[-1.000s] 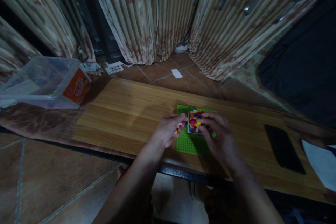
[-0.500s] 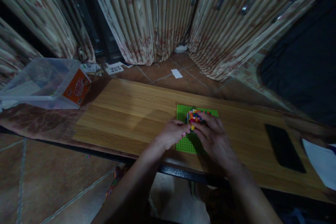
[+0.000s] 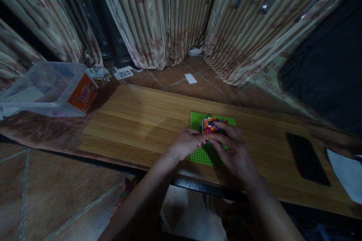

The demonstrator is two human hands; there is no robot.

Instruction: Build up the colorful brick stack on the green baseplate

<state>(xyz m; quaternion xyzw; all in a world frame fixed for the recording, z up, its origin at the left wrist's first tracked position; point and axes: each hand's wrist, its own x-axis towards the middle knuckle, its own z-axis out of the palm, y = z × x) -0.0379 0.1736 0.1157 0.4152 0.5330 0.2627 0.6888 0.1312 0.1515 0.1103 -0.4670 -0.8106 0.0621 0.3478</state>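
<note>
Pinching at the near edge of the multicoloured brick block (image 3: 212, 125), both hands meet over the green baseplate (image 3: 201, 155). Going left to right: a clear plastic bin (image 3: 42, 88) with an orange label lies tipped on its side at the far left, well apart from the work. The wooden tabletop (image 3: 135, 124) stretches between. The left hand (image 3: 186, 144) comes in from below, wrist low, fingers curled and pressed together at the tips against a small piece on the block's near-left corner — likely steadying it. The right hand (image 3: 234, 150) arches over the block's right side, fingers closed around it, probably bracing it against the plate. Whether the block is seated or lifted I cannot tell. Further right lies a dark phone (image 3: 307, 160) — then a white sheet (image 3: 346, 175) at the edge.
</note>
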